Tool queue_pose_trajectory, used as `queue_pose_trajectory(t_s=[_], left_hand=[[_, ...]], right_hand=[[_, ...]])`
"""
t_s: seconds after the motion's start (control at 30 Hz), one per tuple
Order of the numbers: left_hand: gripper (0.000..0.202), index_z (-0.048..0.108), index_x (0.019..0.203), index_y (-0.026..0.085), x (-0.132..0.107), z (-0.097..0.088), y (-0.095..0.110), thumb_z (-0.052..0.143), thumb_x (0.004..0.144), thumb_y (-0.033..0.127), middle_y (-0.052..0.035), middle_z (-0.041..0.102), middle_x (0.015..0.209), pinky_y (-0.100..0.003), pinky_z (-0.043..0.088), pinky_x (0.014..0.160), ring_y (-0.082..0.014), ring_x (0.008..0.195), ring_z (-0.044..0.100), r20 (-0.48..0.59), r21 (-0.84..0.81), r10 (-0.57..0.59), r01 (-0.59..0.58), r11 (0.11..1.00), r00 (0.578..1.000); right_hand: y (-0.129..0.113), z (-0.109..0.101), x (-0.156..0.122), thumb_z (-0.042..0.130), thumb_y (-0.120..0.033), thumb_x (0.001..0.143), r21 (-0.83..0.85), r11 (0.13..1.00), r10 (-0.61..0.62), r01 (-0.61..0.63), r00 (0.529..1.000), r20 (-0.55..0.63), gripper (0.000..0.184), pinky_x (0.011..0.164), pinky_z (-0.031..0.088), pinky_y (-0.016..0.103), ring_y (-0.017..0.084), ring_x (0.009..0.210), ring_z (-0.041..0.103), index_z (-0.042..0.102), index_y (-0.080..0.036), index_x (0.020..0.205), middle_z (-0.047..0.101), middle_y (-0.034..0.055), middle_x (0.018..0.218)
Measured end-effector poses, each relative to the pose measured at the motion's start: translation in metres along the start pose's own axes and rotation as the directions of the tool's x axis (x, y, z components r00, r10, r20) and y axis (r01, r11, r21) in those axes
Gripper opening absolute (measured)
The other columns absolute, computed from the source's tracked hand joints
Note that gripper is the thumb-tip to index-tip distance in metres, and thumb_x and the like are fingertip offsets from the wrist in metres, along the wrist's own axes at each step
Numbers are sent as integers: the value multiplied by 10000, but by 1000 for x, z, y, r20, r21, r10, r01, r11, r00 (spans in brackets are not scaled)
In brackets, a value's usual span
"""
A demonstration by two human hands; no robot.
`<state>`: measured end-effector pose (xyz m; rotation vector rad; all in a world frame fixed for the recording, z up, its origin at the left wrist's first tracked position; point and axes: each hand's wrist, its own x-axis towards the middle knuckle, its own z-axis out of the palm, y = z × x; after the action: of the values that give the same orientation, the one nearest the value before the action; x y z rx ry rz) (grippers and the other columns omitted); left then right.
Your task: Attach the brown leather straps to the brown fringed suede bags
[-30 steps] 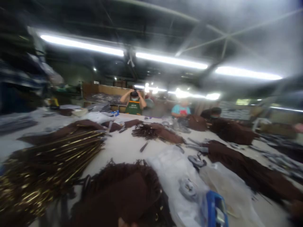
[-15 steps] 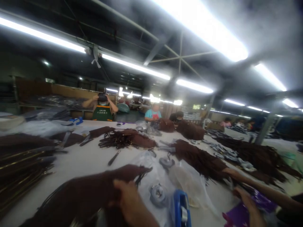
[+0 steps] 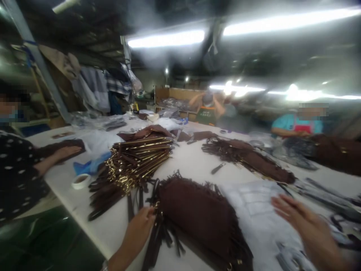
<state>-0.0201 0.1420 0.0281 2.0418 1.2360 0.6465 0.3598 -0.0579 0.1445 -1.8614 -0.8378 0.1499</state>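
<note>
A dark brown fringed handbag [image 3: 197, 214] lies on the table in front of me, with gold hardware at its corners. My left hand [image 3: 141, 223] is at its left end, fingers closed around the dark strap [image 3: 154, 241] near a gold clasp. Over the white plastic sheet [image 3: 254, 203], to the right of the bag, my right hand [image 3: 300, 218] is held with fingers stretched out and nothing in it; motion blurs it slightly. Beyond my left hand is a heap of brown straps [image 3: 141, 158] with gold clasps and bars.
A roll of tape [image 3: 81, 181] stands near the table's left edge beside a blue object [image 3: 91, 163]. Another fringed bag [image 3: 251, 154] lies farther right, past a small dark tag [image 3: 218, 168]. A co-worker in dotted clothing [image 3: 19, 173] is at the left; others stand across the table.
My view has swung left, bringing the strap heap and the dotted-clothed co-worker into sight. The handbag now lies mid-view, with my left hand at its strap and my right hand off it.
</note>
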Motion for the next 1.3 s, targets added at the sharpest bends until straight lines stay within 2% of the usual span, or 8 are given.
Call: queue_pose_trajectory(t_s=[0.07, 0.17, 0.3, 0.43, 0.67, 0.9, 1.1, 1.3], left_hand=[[373, 530, 1200, 208, 8, 9, 7, 464, 859, 346, -74, 592, 1237, -349, 418, 1004, -221, 1150, 556, -34, 92, 106, -102, 991, 994], [569, 467, 1281, 162, 17, 24, 12, 599, 776, 388, -125, 493, 1346, -389, 339, 1080, -279, 1268, 445, -3, 250, 148, -142, 958, 989], [616, 394, 1332, 115, 25, 33, 14, 585, 773, 292, -157, 449, 1353, -366, 393, 1014, -274, 1226, 475, 58, 420, 132, -144, 896, 990], [374, 532, 1127, 159, 33, 14, 19, 549, 753, 172, -104, 592, 1138, -313, 473, 841, -227, 1001, 608, 222, 428, 154, -238, 872, 963], [272, 598, 878, 183, 24, -19, 25, 436, 738, 16, -98, 659, 924, -459, 368, 949, -289, 1033, 563, 293, 382, 318, -415, 826, 902], [379, 573, 1106, 166, 29, -25, 21, 472, 743, 117, -48, 693, 928, -292, 495, 705, -200, 810, 650, 358, -293, 240, -135, 946, 902], [429, 587, 1188, 228, 48, -47, 72, 481, 791, 107, -64, 676, 1150, -338, 439, 946, -230, 1081, 603, 241, -44, 505, -510, 859, 829], [466, 610, 1131, 285, 10, -46, -8, 461, 745, 69, -36, 722, 1030, -322, 491, 862, -237, 1004, 657, 385, 185, 217, -305, 934, 897]], right_hand=[[6, 50, -24, 490, -543, 809, -25, 999, -20, 25, 980, 199, 390, 769, 583, 388, 272, 856, 703, 675, -245, 981, 729, 104, 974], [5, 144, -81, 549, -332, 829, -146, 910, -281, 389, 835, 473, 392, 986, 469, 397, 264, 1164, 574, 607, -237, 1205, 625, 82, 1260], [13, 211, -119, 591, -116, 779, -511, 646, -318, 567, 809, 495, 495, 931, 456, 487, 340, 1159, 546, 576, -203, 1266, 574, 133, 1320], [29, 202, -112, 499, -31, 824, -521, 567, -381, 638, 764, 521, 415, 921, 457, 382, 271, 1083, 590, 609, -172, 1199, 638, 118, 1221], [30, 178, -117, 406, -96, 890, -378, 729, -384, 571, 798, 464, 339, 835, 494, 282, 198, 951, 655, 635, -229, 1102, 703, 66, 1040], [26, 174, -114, 351, -190, 928, -285, 847, -360, 450, 878, 316, 326, 864, 512, 302, 198, 1000, 660, 627, -211, 1100, 704, 62, 1076], [19, 166, -106, 371, -255, 950, -238, 924, -227, 299, 930, 288, 270, 790, 523, 283, 187, 919, 676, 591, -231, 1106, 705, 30, 1010], [44, 183, -133, 452, -128, 908, -292, 801, -397, 523, 829, 394, 288, 935, 470, 359, 224, 1107, 575, 601, -240, 1127, 625, 67, 1188]])
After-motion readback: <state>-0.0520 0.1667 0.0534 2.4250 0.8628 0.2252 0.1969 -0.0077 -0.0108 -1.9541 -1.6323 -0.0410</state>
